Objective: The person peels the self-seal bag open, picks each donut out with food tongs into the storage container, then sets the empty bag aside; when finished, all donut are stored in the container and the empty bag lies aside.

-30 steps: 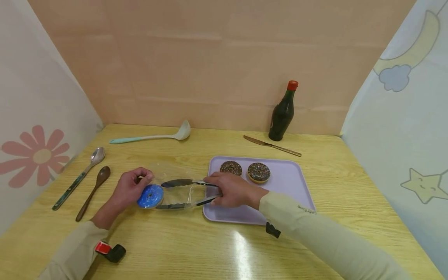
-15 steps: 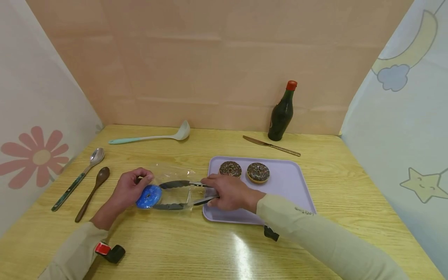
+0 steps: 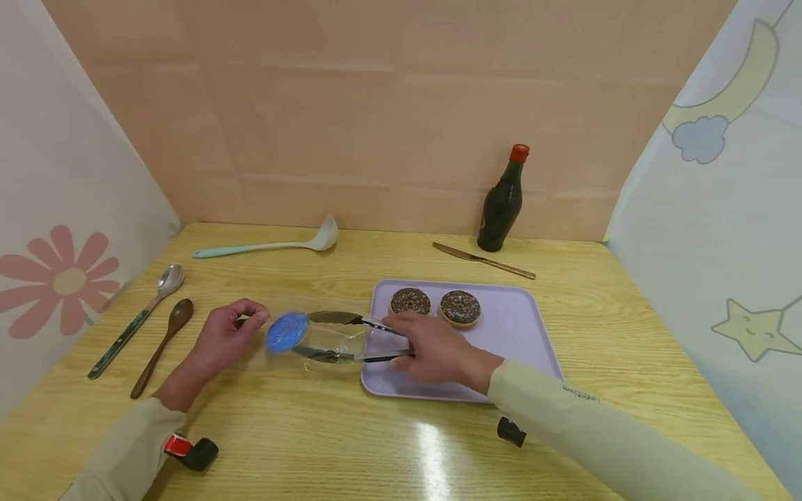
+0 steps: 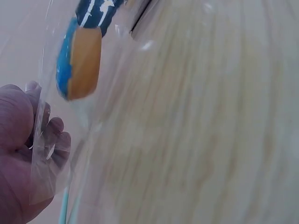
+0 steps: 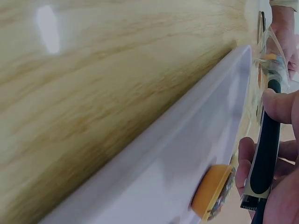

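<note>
My left hand (image 3: 227, 337) pinches the edge of a clear plastic bag (image 4: 51, 161) between thumb and fingers. Inside the bag lies a doughnut with blue icing (image 3: 287, 331), its orange-brown side (image 4: 85, 63) showing in the left wrist view. My right hand (image 3: 435, 346) grips a pair of tongs (image 3: 382, 325), whose dark tips reach into the bag around the doughnut's right side. In the left wrist view a tong tip (image 4: 96, 14) touches the doughnut. The right wrist view shows thumb and fingers round the dark tong handle (image 5: 266, 149).
Beneath the right hand is a lilac tray (image 3: 514, 327) with two chocolate sprinkled doughnuts (image 3: 460, 308). Behind stand a dark bottle (image 3: 501, 202), a knife (image 3: 482, 260) and a ladle (image 3: 282, 245). A metal spoon (image 3: 138, 320) and a wooden spoon (image 3: 164, 344) lie left.
After a slight shift left, the right hand and tongs have moved right. The blue doughnut has moved right and slightly up in view with them, away from the left hand, which has hardly moved.
</note>
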{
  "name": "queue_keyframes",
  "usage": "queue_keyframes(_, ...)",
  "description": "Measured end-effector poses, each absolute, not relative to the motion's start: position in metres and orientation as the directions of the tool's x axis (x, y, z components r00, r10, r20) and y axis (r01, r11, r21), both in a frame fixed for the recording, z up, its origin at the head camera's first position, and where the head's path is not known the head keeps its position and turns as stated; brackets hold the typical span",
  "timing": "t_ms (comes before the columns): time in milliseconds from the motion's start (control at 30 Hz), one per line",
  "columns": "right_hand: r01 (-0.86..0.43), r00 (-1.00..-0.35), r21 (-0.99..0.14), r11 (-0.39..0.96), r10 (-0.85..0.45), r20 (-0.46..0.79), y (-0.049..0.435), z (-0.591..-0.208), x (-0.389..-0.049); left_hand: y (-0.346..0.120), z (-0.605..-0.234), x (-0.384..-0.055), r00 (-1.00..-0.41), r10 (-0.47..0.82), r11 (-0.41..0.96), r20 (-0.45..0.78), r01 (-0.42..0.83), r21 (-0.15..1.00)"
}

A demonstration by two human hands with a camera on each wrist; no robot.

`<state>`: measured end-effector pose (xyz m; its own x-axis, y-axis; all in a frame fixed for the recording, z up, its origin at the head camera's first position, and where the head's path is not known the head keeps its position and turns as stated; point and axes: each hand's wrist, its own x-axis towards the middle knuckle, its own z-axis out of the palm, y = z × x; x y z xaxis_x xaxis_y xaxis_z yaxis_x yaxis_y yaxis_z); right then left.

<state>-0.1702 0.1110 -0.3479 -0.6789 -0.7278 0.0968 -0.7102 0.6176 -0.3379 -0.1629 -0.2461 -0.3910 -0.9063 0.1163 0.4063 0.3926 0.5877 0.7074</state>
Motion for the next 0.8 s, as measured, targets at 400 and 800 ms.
queue_keyframes(400,-0.679,-0.724,-0.324,0.658,-0.674,0.148,0.133,-0.346,-0.163,-0.241,-0.385,-0.159,-0.929,0.105,0.583,0.354,0.346,0.735)
queue_keyframes(800,-0.679,-0.726,-0.329,0.657,-0.668,0.165,0.148,-0.351,-0.154,-0.24,-0.387,-0.161,-0.901,0.173,0.568,0.399,0.422,0.707)
